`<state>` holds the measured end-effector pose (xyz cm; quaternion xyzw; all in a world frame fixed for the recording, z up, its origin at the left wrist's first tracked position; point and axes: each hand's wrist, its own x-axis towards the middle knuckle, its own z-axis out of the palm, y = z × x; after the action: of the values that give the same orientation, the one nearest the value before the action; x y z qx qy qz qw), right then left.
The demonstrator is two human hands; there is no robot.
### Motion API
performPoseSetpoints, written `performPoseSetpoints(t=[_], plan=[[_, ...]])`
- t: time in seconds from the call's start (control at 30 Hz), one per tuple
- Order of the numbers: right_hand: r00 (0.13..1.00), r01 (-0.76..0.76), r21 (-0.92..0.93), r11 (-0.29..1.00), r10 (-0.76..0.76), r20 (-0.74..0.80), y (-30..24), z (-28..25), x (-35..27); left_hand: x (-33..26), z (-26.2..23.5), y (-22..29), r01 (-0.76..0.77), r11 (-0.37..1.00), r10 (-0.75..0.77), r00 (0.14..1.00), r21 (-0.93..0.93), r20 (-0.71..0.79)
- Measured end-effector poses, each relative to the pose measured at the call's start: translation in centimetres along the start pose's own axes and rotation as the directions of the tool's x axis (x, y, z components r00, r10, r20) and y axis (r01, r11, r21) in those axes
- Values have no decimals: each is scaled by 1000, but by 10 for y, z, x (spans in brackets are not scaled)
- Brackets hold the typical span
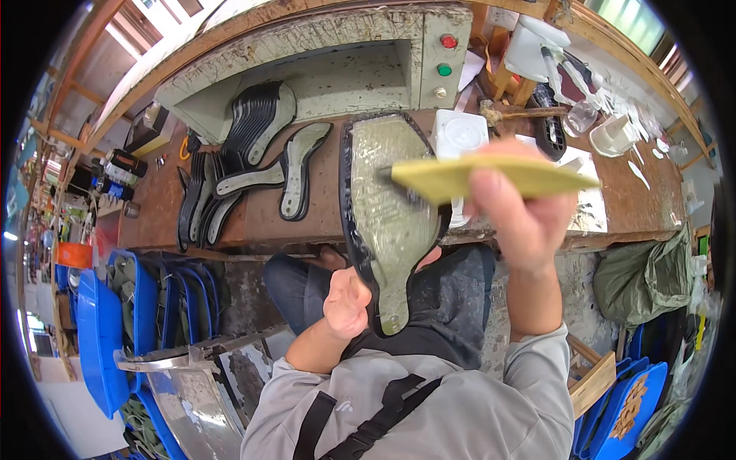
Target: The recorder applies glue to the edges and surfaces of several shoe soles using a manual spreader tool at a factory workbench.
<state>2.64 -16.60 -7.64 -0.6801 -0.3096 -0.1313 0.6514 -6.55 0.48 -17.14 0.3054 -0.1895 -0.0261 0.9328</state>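
A large shoe sole (389, 180) with a black rim and a pale greenish, wet-looking inner face is held up over my lap, its narrow end toward me. My left hand (346, 304) grips it low on the left edge; some fingers are hidden behind it. In my right hand (525, 218) is a brush with a flat yellow handle (491, 175), pinched between thumb and fingers. Its dark tip meets or hovers just over the sole's wide part, blurred by motion. More soles of the same kind lie on the workbench, two crossed singles (295, 172) beside nested stacks (257, 115).
A worn grey machine housing (299, 57) with red and green buttons stands behind the brown bench (257, 222). White tubs (461, 132), a hammer (529, 113) and a dark sole (547, 126) sit to the right. Blue trays (103, 337) flank me, with a metal-rimmed stand (192, 391) at left.
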Motion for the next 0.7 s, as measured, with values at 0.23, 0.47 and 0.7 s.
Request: performPoseSetpoints(t=[0.23, 0.47, 0.7], plan=[[861, 439, 18, 898, -427, 277, 0, -21, -36, -9, -46, -11, 76, 970, -54, 994, 233, -100], [998, 64, 60, 996, -64, -4, -2, -23, -10, 26, -45, -9, -54, 964, 52, 999, 262, 12], [788, 188, 432, 882, 127, -603, 33, -81, -37, 246, -5, 41, -2, 989, -8, 998, 150, 68]])
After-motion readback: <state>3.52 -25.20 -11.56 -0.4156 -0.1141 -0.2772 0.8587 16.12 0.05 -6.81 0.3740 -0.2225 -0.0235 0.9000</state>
